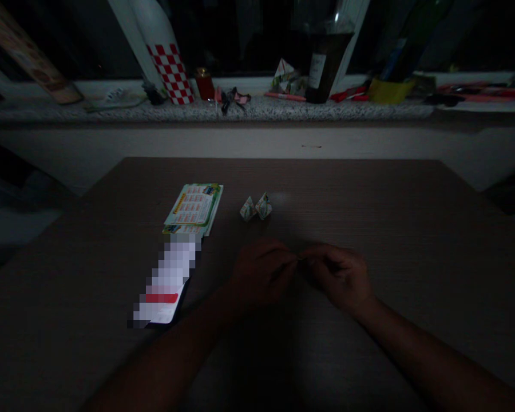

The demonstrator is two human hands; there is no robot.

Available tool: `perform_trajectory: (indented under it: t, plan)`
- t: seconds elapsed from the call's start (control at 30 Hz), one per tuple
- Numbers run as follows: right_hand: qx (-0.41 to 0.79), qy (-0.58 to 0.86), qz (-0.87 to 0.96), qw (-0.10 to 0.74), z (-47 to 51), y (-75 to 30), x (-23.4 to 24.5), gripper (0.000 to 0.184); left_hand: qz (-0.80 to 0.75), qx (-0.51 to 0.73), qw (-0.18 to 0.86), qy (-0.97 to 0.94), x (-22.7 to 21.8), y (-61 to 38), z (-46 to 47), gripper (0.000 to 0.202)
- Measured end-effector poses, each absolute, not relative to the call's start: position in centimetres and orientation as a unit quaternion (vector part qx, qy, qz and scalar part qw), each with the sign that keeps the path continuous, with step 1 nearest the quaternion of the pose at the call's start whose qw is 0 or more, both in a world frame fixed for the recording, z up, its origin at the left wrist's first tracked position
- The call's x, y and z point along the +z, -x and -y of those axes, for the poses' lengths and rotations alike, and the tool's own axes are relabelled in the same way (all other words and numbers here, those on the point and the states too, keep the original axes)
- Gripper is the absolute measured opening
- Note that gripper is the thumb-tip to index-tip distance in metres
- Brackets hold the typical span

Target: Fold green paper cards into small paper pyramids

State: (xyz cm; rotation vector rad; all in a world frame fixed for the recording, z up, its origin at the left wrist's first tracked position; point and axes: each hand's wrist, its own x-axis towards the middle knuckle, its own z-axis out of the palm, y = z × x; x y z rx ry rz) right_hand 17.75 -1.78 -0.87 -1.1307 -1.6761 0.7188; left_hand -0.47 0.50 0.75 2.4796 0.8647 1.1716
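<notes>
One dark counter (369, 194) could hide anything dropped. The left hand (261, 272) and right hand (343, 277) nearly meet, closed in pinches; a nudge might scatter the folded papers (264, 207) on their far side. Held between both hands, a tiny piece (300, 259), too dim to identify, could slip if tugged.

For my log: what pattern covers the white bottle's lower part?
Red-and-white checks on the white bottle, best seen in the head view.

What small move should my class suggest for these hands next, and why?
Perhaps the right hand should press a fold while the left hand steadies: both pinch a small piece, too dark to identify, and two folded paper shapes sit just beyond.
</notes>
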Motion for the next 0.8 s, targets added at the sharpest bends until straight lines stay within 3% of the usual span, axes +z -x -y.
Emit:
perform_trajectory:
  t: [0.23,0.47,0.57,0.8]
  plan:
    - [0.375,0.454,0.644,0.488,1.8,-18.0,-1.5,0.018,-0.337,0.415,0.217,-0.817,0.8,0.5,-0.4,0.009]
    - [0.399,0.454,0.626,0.492,1.3,-17.3,-0.9,0.007,-0.439,0.377,0.413,-0.704,0.6,0.1,-0.5,0.011]
    - [0.424,0.473,0.588,0.501,1.1,-17.1,-0.9,0.010,-0.435,0.383,0.517,-0.630,0.3,-0.1,-0.8,0.014]
    - [0.535,0.440,0.425,0.582,0.2,-18.3,-2.4,0.013,-0.415,0.409,0.655,-0.481,-0.4,0.2,-1.4,0.023]
